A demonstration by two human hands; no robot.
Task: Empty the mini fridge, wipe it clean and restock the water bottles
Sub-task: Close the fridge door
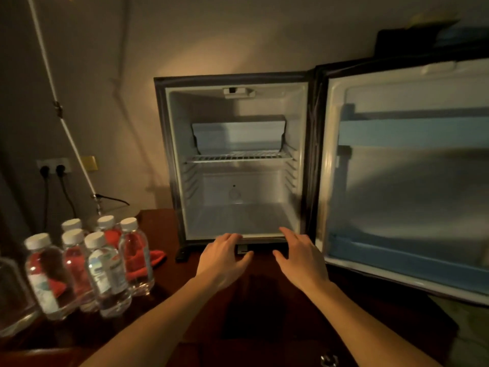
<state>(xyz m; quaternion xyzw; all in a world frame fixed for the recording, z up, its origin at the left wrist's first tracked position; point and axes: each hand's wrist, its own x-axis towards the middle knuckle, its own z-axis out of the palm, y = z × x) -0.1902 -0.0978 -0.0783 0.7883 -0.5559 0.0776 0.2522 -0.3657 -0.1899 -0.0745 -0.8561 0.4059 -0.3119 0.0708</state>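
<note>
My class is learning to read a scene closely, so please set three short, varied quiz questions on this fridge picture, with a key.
1. True or false: the fridge door is shut.
2. How many water bottles stand beside the fridge? A four, B six, C nine.
3. Fill in: the red cloth lies ___ the bottles.

Key: 1 false, the door is wide open. 2 B. 3 behind. Both hands, left hand and right hand, hold nothing.

There were six water bottles (111, 271) with white caps standing grouped on the wooden table (264, 327), one red cloth (156, 256) behind them, and one mini fridge (238, 160) with one open door (407, 178) and one wire shelf (239, 157). Two plugs (53, 170) sat in the wall socket. Two hands, left hand (223, 256) and right hand (300, 256), were in view.
</note>
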